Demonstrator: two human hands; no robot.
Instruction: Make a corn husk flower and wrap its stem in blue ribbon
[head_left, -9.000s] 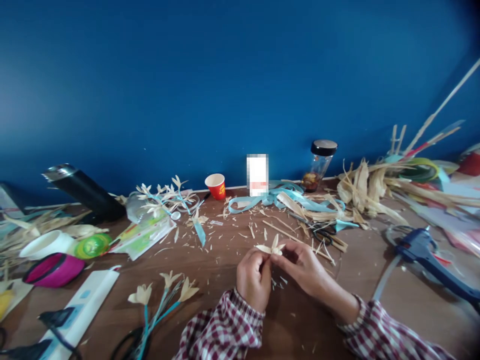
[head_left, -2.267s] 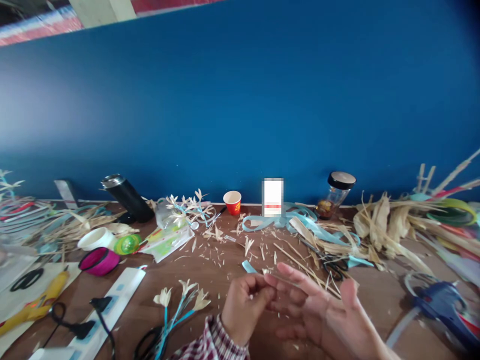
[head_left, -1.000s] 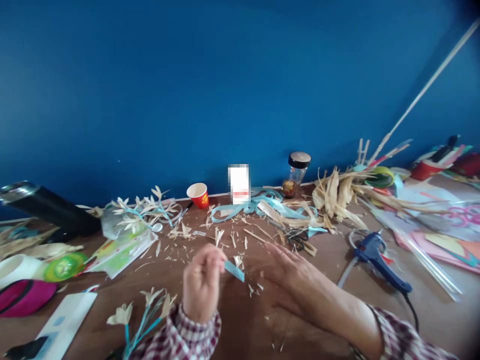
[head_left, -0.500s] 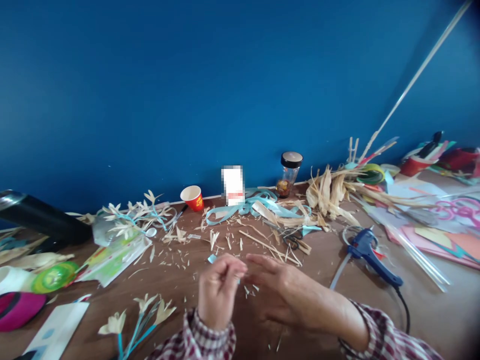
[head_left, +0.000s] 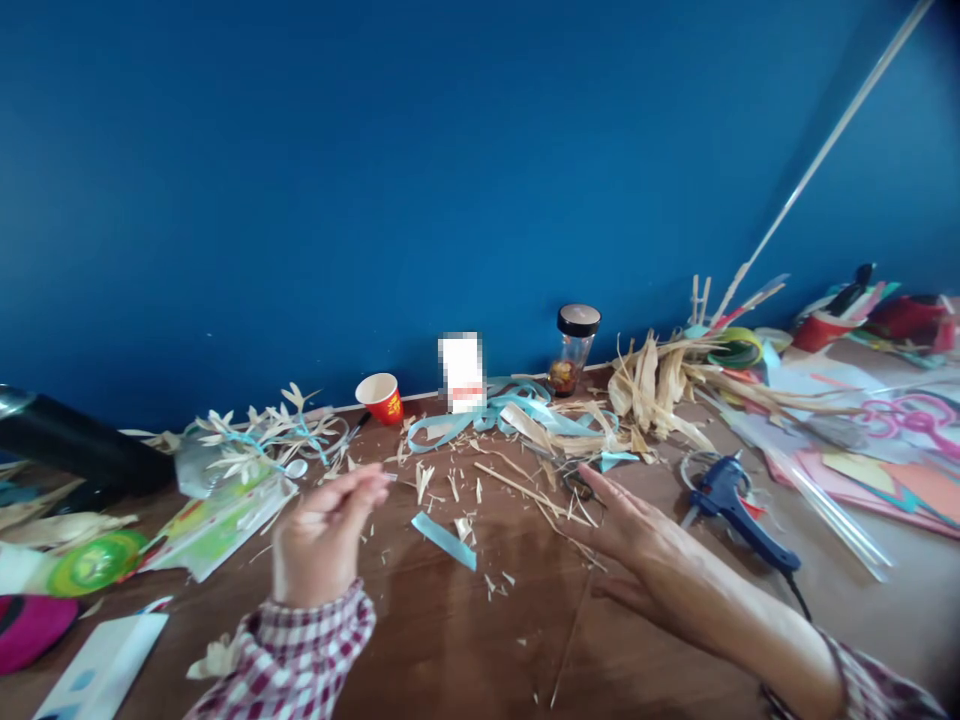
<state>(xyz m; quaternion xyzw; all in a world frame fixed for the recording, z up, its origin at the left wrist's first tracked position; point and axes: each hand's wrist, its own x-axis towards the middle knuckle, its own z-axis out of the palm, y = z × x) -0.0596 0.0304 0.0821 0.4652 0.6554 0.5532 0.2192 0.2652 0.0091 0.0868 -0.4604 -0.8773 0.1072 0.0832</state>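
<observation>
My left hand (head_left: 319, 540) is raised over the brown table, thumb and fingers pinched together. Whatever may be between the fingertips is hidden or too small to name. Just beyond them a small clear piece (head_left: 390, 477) shows against the table. On the other side my right hand (head_left: 645, 550) is stretched out flat, thumb apart, holding nothing visible. Its fingertips reach to dark scissors-like loops (head_left: 577, 486), partly covered; I cannot tell whether they touch. Between the hands lies a light blue strip (head_left: 442, 541) with a pale husk scrap (head_left: 464, 531) at its edge.
Pale husk slivers are scattered about. A red paper cup (head_left: 387, 407), tangled blue ribbon (head_left: 517, 405), a lidded jar (head_left: 576, 350) and dried husks (head_left: 651, 385) line the wall. A blue glue gun (head_left: 742, 510) lies right. White husk flowers (head_left: 247, 440) and a black bottle (head_left: 82, 440) stand left.
My hands have moved apart, the left one leftward and the right one rightward toward the scissors-like loops. The blue strip, mostly hidden before, now lies in full view. My left sleeve covers the near flowers.
</observation>
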